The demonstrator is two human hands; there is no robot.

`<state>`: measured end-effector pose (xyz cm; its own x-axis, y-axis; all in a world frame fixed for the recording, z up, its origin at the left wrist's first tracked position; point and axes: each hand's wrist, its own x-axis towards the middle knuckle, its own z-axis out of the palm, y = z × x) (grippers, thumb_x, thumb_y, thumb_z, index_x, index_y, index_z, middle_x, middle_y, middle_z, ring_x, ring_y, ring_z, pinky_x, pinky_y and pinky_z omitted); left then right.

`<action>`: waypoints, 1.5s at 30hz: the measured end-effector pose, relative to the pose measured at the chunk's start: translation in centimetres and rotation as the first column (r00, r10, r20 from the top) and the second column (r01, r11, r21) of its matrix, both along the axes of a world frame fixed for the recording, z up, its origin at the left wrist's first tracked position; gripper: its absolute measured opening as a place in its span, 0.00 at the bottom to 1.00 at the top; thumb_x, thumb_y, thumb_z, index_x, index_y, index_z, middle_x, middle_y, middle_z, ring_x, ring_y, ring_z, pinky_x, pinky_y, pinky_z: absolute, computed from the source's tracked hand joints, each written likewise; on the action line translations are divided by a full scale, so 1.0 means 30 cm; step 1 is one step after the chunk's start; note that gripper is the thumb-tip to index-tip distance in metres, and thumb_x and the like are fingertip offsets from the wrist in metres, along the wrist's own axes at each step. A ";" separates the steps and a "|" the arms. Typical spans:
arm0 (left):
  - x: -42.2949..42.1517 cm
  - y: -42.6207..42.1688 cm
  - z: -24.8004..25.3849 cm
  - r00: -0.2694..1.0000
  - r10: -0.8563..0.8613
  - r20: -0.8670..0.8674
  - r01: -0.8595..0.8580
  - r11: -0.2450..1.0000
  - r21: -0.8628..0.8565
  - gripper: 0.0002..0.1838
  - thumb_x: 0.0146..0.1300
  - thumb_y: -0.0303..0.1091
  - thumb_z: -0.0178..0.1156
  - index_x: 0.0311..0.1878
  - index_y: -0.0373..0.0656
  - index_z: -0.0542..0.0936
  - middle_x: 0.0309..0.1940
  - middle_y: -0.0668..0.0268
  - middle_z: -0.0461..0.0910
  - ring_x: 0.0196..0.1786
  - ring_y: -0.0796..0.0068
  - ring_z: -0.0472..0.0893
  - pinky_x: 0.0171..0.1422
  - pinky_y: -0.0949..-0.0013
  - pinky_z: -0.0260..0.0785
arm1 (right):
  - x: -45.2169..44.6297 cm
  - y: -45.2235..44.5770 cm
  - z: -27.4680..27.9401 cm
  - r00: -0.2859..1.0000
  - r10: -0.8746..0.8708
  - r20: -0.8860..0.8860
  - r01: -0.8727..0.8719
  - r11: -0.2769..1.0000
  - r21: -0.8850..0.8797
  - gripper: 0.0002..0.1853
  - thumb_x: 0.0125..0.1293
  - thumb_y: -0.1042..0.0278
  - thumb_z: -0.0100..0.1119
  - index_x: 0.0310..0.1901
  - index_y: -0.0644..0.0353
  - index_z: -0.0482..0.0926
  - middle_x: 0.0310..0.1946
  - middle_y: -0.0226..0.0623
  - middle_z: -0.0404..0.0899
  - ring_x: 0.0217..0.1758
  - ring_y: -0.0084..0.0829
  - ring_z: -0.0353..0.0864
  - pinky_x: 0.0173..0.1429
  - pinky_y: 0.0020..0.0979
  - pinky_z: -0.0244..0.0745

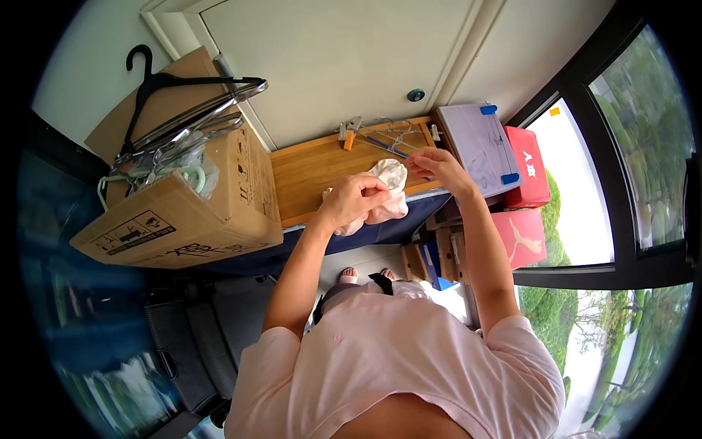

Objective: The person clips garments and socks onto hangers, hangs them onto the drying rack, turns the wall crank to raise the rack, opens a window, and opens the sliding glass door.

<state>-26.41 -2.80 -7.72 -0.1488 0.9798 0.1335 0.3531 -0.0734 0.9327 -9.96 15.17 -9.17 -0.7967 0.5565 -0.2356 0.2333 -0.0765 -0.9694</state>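
working white cloth at the near edge of the bench
left hand grasps it, right hand i can't tell; next likely calls for steadiness

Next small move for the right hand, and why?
Probably pinch the upper edge of the crumpled white fabric cloth with the bare right hand and spread it: the cloth looks bunched in the bare left hand, and the right is close by, contact unclear.

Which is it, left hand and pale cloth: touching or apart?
Touching: the head view shows the left hand gripping the pale cloth, which bunches out around it.
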 end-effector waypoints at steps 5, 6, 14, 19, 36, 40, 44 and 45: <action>-0.011 0.001 -0.030 0.999 0.047 -0.022 -0.046 0.998 0.051 0.07 0.54 0.30 0.62 0.34 0.37 0.79 0.25 0.70 0.75 0.26 0.85 0.71 0.31 0.79 0.64 | -0.027 0.355 -0.244 0.941 -0.325 0.096 0.277 0.900 0.337 0.16 0.60 0.61 0.54 0.42 0.67 0.76 0.35 0.38 0.79 0.39 0.29 0.78 0.43 0.26 0.70; -0.016 -0.003 -0.040 0.996 0.050 0.074 -0.048 0.998 -0.028 0.06 0.56 0.29 0.60 0.35 0.37 0.78 0.25 0.71 0.75 0.27 0.86 0.71 0.32 0.80 0.64 | -0.035 0.396 -0.273 0.893 -0.445 0.067 0.338 0.763 0.551 0.16 0.60 0.60 0.54 0.42 0.66 0.76 0.32 0.36 0.79 0.36 0.27 0.77 0.39 0.25 0.70; -0.036 -0.024 -0.049 0.902 0.093 0.422 -0.062 0.994 -0.085 0.05 0.61 0.28 0.55 0.37 0.35 0.75 0.28 0.71 0.75 0.30 0.87 0.72 0.35 0.81 0.67 | -0.092 0.557 -0.369 0.795 -0.393 0.461 0.173 0.877 0.449 0.16 0.56 0.60 0.58 0.40 0.66 0.77 0.28 0.38 0.79 0.30 0.30 0.78 0.32 0.30 0.71; -0.041 -0.019 -0.070 0.879 0.122 0.461 -0.098 0.992 -0.075 0.06 0.62 0.29 0.55 0.36 0.35 0.75 0.28 0.71 0.75 0.30 0.86 0.73 0.35 0.80 0.67 | -0.104 0.557 -0.312 0.912 -0.287 0.292 0.272 0.958 0.092 0.11 0.56 0.61 0.60 0.35 0.60 0.78 0.25 0.31 0.77 0.23 0.21 0.75 0.25 0.24 0.69; -0.066 0.070 -0.032 0.758 -0.081 0.647 0.042 0.996 0.074 0.08 0.63 0.35 0.49 0.30 0.42 0.70 0.25 0.74 0.69 0.29 0.88 0.67 0.34 0.82 0.62 | -0.104 0.296 -0.008 0.964 -0.208 0.164 0.196 0.977 0.086 0.11 0.57 0.66 0.60 0.37 0.63 0.75 0.21 0.28 0.71 0.21 0.17 0.69 0.23 0.16 0.67; -0.067 0.070 -0.007 0.718 -0.122 0.685 0.068 0.992 0.106 0.09 0.62 0.36 0.47 0.30 0.43 0.69 0.22 0.76 0.67 0.26 0.89 0.64 0.31 0.82 0.58 | -0.047 0.192 0.024 0.968 -0.250 0.033 0.236 0.944 0.232 0.10 0.58 0.68 0.58 0.38 0.64 0.74 0.23 0.28 0.72 0.24 0.18 0.72 0.29 0.18 0.73; -0.074 0.079 0.008 0.742 -0.150 0.653 0.092 0.988 0.122 0.09 0.60 0.38 0.47 0.29 0.44 0.69 0.21 0.76 0.66 0.24 0.89 0.62 0.27 0.81 0.53 | 0.045 0.084 0.081 0.920 -0.354 -0.167 0.369 0.927 0.062 0.08 0.61 0.67 0.55 0.38 0.61 0.72 0.30 0.31 0.75 0.27 0.15 0.71 0.33 0.18 0.74; -0.073 0.082 0.013 0.740 -0.159 0.653 0.103 0.987 0.123 0.09 0.60 0.38 0.47 0.29 0.44 0.69 0.21 0.76 0.66 0.24 0.89 0.62 0.27 0.81 0.53 | 0.064 0.052 0.102 0.885 -0.401 -0.238 0.394 0.916 -0.078 0.07 0.62 0.68 0.54 0.39 0.60 0.72 0.31 0.32 0.75 0.27 0.15 0.72 0.34 0.18 0.74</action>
<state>-28.62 -0.35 -7.34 -0.0979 0.9875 0.1234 -0.3656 -0.1511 0.9184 -8.02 16.74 -6.12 -0.5443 0.8350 -0.0815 -0.0658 -0.1393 -0.9881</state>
